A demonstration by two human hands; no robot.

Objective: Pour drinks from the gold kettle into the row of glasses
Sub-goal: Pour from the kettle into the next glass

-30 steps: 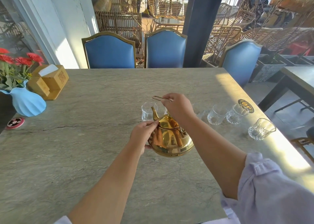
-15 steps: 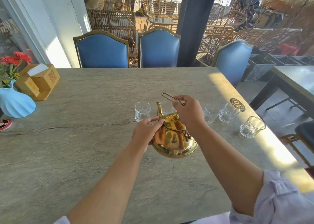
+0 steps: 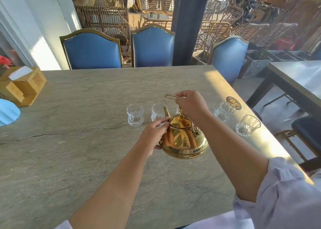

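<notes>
A shiny gold kettle [image 3: 184, 140] hangs above the stone table [image 3: 86, 142], its spout pointing away toward the glasses. My right hand [image 3: 191, 107] grips its thin wire handle from above. My left hand [image 3: 153, 135] rests against the kettle's left side, fingers near the lid. Behind it runs a row of clear cut glasses: one at the left [image 3: 135, 115], a second [image 3: 157, 111] just behind the spout, and two at the right [image 3: 224, 111] [image 3: 247, 125]. Any glasses between are hidden by my right hand.
A wooden napkin box [image 3: 22, 86] and a blue vase [image 3: 8, 111] stand at the table's left edge. A round numbered badge [image 3: 234, 102] lies near the right edge. Blue chairs [image 3: 92, 51] line the far side; another table [image 3: 295, 79] stands at right.
The view has shifted so everything sits further left in frame. The kettle has moved slightly right along the row, spout now before the second glass; both hands keep their hold.
</notes>
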